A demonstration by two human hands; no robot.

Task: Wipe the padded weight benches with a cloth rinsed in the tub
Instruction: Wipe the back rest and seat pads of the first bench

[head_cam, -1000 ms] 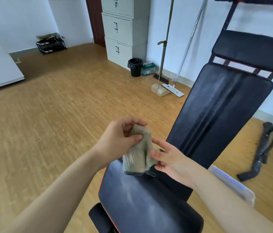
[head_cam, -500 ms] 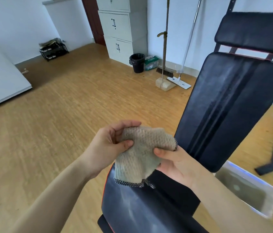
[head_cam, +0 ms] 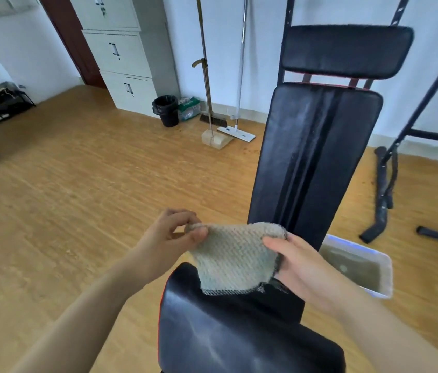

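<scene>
A beige knitted cloth (head_cam: 235,258) with a dark edge is stretched flat between my hands, just above the seat pad. My left hand (head_cam: 170,234) pinches its upper left corner. My right hand (head_cam: 301,262) grips its right edge, thumb on top. Below it lies the black seat pad (head_cam: 239,337) of the weight bench. The inclined black back pad (head_cam: 317,157) rises behind the cloth, with a black head pad (head_cam: 347,51) above it. A white tub (head_cam: 386,267) of murky water stands on the floor to the right of the bench, beside my right hand.
A black metal frame and floor bars (head_cam: 385,189) stand right of the bench. A mop (head_cam: 236,130), a broom (head_cam: 214,121) and a black bin (head_cam: 168,110) line the far wall beside white cabinets (head_cam: 121,55). Wooden floor (head_cam: 78,197) spreads to the left.
The cloth went from bunched between my hands to spread out flat, my hands pulling apart. My view swung right, bringing the bench upright and the tub fully into sight.
</scene>
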